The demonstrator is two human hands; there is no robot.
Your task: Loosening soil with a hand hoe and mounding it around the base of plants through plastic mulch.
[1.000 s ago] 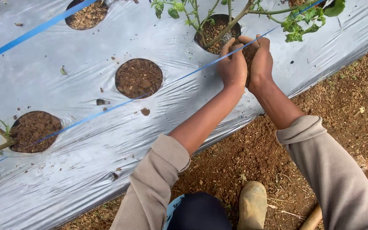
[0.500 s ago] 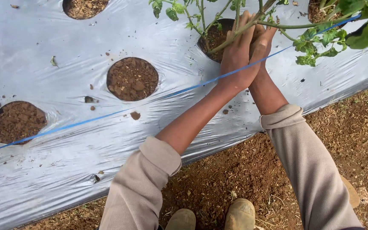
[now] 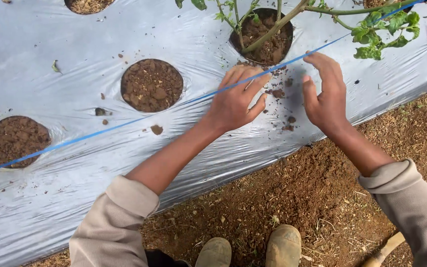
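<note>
beige pushed-up sleeves [image 3: 117,222], muddy boots [image 3: 282,244]

two muddy boots [image 3: 250,249], wooden handle [image 3: 384,250], bare soil [image 3: 292,198]

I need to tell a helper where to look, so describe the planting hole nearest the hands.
On the silver plastic mulch sheet, follow the blue string up to the right. Just above it, beyond the left hand and right hand, lies the planting hole. Only this fully visible hole holds a leaning green-leaved plant; its neighbours show bare soil.
</note>
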